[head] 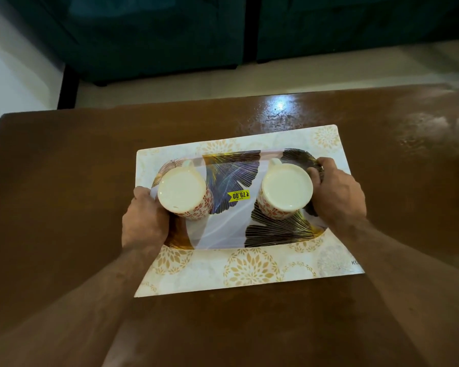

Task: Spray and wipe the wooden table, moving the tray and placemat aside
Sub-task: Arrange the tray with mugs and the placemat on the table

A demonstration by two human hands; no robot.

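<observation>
A rectangular tray (228,229) with a dark leaf pattern and a yellow price sticker sits over a cream placemat (249,268) with gold flower prints, in the middle of the brown wooden table (64,168). Two upside-down mugs stand on the tray, one at the left (182,193) and one at the right (286,188). My left hand (143,221) grips the tray's left end. My right hand (337,192) grips its right end, fingers curled over the rim. I cannot tell whether the tray is lifted or resting on the mat.
The table's far right part (421,128) looks wet and streaky, with a light glare near the back middle. Beyond the table is a pale floor (170,80) and a dark teal sofa (143,30). A black post (68,83) stands at the back left.
</observation>
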